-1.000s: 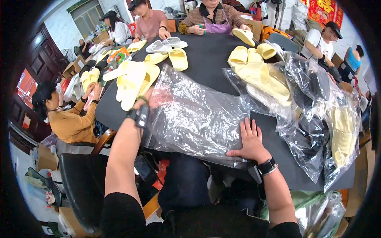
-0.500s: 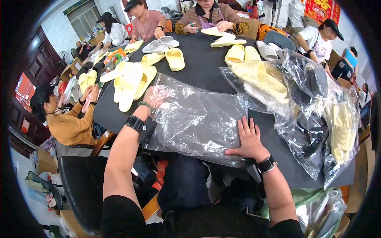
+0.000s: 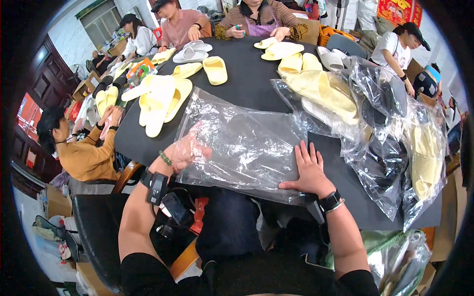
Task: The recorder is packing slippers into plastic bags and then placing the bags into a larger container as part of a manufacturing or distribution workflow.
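A clear plastic bag [image 3: 242,148] lies flat across the near side of the dark table. My right hand [image 3: 312,170] rests palm down on its right end, fingers spread. At the bag's left end, my left hand [image 3: 187,150] shows through the film, apparently inside the bag, its fingers apart but blurred by glare. Beyond it, to the left, lies a pile of pale yellow slippers [image 3: 160,101]. No slipper shows inside the flat bag.
Bagged slippers [image 3: 321,96] are heaped on the table's right side. Grey slippers [image 3: 191,53] and more yellow slippers [image 3: 281,51] lie toward the far edge. A person in a mustard top [image 3: 91,153] sits at the left; others sit around the table. A black chair [image 3: 103,237] stands beside me.
My left hand has moved down toward me along the bag's left end, and the film there has lifted and shifted. My right hand stays in place.
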`<state>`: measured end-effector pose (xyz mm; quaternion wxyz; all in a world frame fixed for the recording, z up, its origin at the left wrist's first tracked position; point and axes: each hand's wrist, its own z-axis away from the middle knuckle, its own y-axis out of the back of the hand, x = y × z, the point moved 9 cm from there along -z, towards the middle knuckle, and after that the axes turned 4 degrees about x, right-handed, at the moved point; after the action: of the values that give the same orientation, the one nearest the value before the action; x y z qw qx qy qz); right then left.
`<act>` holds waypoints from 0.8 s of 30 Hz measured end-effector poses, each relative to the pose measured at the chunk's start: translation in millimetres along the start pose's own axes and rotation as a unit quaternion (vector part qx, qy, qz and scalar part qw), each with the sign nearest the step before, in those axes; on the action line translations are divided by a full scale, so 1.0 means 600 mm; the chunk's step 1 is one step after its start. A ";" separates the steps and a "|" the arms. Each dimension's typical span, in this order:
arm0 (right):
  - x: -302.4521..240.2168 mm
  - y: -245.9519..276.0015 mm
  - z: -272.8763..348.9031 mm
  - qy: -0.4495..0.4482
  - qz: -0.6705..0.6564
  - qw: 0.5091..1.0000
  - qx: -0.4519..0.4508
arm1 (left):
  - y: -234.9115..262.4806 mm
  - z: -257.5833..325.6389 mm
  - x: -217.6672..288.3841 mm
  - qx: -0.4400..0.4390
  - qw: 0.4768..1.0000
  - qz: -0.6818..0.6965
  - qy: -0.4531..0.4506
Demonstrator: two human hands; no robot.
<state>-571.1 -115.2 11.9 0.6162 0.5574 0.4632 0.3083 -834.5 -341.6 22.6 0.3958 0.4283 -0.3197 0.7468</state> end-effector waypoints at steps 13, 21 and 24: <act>-0.002 -0.003 0.000 -0.007 -0.001 1.000 0.008 | 0.131 0.053 0.074 0.255 0.953 -0.144 -0.072; 0.008 -0.003 -0.001 -0.014 0.012 1.000 0.002 | -0.135 0.178 0.211 0.353 0.565 -0.613 -0.425; 0.000 0.003 0.001 -0.020 0.010 1.000 -0.017 | -0.199 0.140 0.145 0.186 0.459 -0.790 -0.361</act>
<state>-570.4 -115.2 13.5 0.6313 0.5577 0.4399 0.3112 -726.6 -324.8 152.9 0.5769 0.7924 0.1874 -0.0650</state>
